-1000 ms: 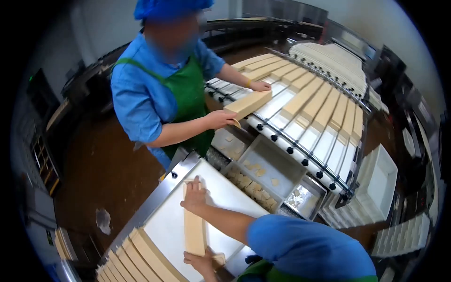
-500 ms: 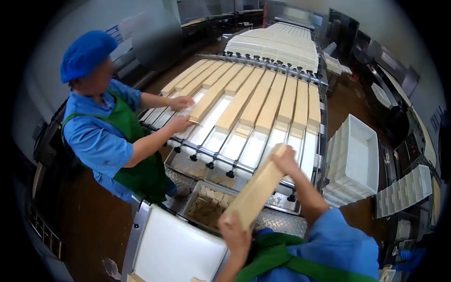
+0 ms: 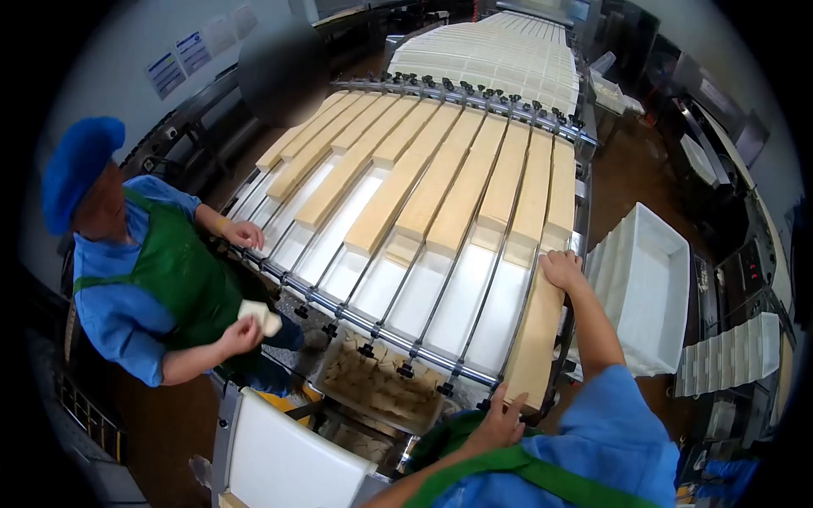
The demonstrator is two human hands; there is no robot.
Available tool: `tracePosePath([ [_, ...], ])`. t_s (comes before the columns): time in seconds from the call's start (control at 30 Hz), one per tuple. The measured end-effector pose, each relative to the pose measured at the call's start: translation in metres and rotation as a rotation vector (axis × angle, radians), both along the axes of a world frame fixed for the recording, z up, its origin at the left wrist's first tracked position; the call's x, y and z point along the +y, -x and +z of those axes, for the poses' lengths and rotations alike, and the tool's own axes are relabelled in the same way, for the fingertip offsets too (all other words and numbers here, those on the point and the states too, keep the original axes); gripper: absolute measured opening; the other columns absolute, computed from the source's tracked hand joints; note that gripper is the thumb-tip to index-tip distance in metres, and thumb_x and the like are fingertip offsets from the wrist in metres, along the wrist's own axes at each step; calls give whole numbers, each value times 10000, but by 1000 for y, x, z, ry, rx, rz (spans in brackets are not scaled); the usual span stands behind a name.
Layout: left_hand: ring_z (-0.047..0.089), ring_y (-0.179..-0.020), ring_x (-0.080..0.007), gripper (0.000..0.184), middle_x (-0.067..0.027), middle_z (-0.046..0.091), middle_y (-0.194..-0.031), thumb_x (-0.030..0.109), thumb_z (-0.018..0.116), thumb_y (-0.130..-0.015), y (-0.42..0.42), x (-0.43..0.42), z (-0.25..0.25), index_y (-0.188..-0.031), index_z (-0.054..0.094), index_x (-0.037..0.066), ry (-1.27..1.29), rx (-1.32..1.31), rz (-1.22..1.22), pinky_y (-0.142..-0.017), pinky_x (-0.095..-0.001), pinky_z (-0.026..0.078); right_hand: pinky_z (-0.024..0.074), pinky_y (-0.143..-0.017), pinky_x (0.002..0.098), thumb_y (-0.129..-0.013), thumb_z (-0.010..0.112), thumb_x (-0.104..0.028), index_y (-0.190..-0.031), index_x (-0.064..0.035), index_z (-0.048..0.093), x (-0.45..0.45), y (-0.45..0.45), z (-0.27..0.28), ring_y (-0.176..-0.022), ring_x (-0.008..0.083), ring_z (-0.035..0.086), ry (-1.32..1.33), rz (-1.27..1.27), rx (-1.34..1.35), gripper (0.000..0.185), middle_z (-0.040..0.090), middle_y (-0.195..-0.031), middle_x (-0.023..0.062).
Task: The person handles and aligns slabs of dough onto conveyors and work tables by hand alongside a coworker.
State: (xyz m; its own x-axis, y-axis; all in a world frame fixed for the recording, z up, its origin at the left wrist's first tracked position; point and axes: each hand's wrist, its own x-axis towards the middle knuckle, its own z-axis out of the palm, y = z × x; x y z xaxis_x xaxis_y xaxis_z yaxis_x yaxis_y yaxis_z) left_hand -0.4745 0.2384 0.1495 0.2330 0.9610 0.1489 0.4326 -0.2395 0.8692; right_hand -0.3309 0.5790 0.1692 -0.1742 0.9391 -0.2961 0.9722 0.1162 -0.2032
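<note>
A long pale stack of thin sheets (image 3: pixel 535 339) lies in the rightmost lane of the slatted conveyor table (image 3: pixel 406 306). My right hand (image 3: pixel 563 269) grips its far end, fingers bent over the top. At the near end, my left hand (image 3: pixel 500 423) presses against the stack, thumb and fingers around its edge. Beyond the far end, another stack (image 3: pixel 561 190) sits in the same lane. More long stacks (image 3: pixel 453 199) fill the neighbouring lanes, divided by thin metal rods.
A co-worker (image 3: pixel 161 271) in a blue cap and green apron stands at the left, holding small pale pieces (image 3: pixel 259 318). Below the table's edge is a bin of scraps (image 3: pixel 381 381). White crates (image 3: pixel 648 288) stand at the right, a white belt (image 3: pixel 288 457) at the lower left.
My hands have moved the stack from the air above the table's front down into the rightmost lane. The co-worker's hands have left the stacks, and one now holds small pieces.
</note>
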Motion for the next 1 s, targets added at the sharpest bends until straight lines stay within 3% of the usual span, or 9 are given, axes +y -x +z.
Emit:
tracePosePath([
  [0.27, 492, -1104, -508, 623, -327, 171, -1410, 106, 618, -843, -9, 30, 3, -1396, 331, 85, 23, 21, 82, -883, -438, 484, 91, -1128, 523, -881, 323, -375, -1353, 54, 379, 24, -4, -2, -1362, 385, 282, 63, -76, 62, 640, 357, -1449, 212],
  [0.37, 508, -1088, -482, 626, -322, 175, -1410, 71, 610, -835, -7, 41, 8, -1396, 333, 83, 232, -58, 37, -877, -421, 485, 86, -1132, 528, -882, 346, -356, -1367, 54, 358, 38, -14, -23, -1391, 374, 227, -26, -45, 82, 636, 296, -1485, 205],
  [0.47, 440, -1158, -538, 635, -361, 175, -1397, 5, 570, -806, -10, 59, -11, -1388, 333, 98, 152, -67, 50, -937, -458, 463, 101, -1124, 549, -887, 400, -363, -1376, 35, 356, 30, -12, -9, -1404, 371, 186, -134, -24, 70, 633, 266, -1496, 204],
  [0.63, 521, -1096, -434, 633, -270, 138, -1473, -76, 478, -839, -9, 96, -41, -1415, 321, 134, 72, -103, 9, -870, -395, 479, 145, -1082, 601, -895, 480, -425, -1401, -17, 342, -1, 7, -16, -1401, 370, 181, -417, -98, 64, 665, 262, -1494, 204],
  [0.73, 491, -1143, -402, 647, -214, 150, -1500, -87, 447, -836, 14, 78, -13, -1421, 320, 160, 205, -105, 49, -913, -382, 452, 178, -1060, 609, -900, 497, -433, -1412, -38, 338, -2, 7, -39, -1397, 355, 195, -444, -82, -49, 667, 260, -1498, 196],
  [0.8, 449, -1193, -386, 618, -193, 191, -1487, -70, 417, -849, 43, 54, 2, -1421, 322, 145, 199, -168, 240, -958, -384, 422, 232, -1083, 477, -909, 511, -385, -1387, -8, 373, -3, 23, -32, -1348, 368, 295, -389, -56, -51, 624, 372, -1432, 218],
  [0.83, 420, -1220, -389, 612, -199, 197, -1477, -64, 411, -851, 55, 42, -4, -1422, 314, 132, 95, -147, 345, -979, -389, 407, 267, -1073, 450, -922, 512, -336, -1360, 18, 402, -3, 8, -69, -1304, 390, 347, -726, 181, 249, 574, 412, -1396, 229],
  [0.93, 335, -1294, -399, 606, -217, 207, -1452, -51, 401, -849, 90, 9, -26, -1428, 283, 88, -98, -82, 683, -1051, -408, 336, 315, -1029, 472, -953, 481, -334, -1313, 51, 435, -24, 42, -67, -1225, 413, 415, -749, 365, 573, 529, 463, -1334, 241],
  [1.0, 250, -1345, -413, 632, -233, 180, -1463, -40, 421, -855, 115, -16, -26, -1448, 237, 82, -133, -151, 871, -1102, -419, 255, 329, -1011, 470, -964, 461, -359, -1287, 31, 470, -40, 74, -65, -1195, 393, 460, -773, 424, 505, 507, 507, -1282, 234],
])
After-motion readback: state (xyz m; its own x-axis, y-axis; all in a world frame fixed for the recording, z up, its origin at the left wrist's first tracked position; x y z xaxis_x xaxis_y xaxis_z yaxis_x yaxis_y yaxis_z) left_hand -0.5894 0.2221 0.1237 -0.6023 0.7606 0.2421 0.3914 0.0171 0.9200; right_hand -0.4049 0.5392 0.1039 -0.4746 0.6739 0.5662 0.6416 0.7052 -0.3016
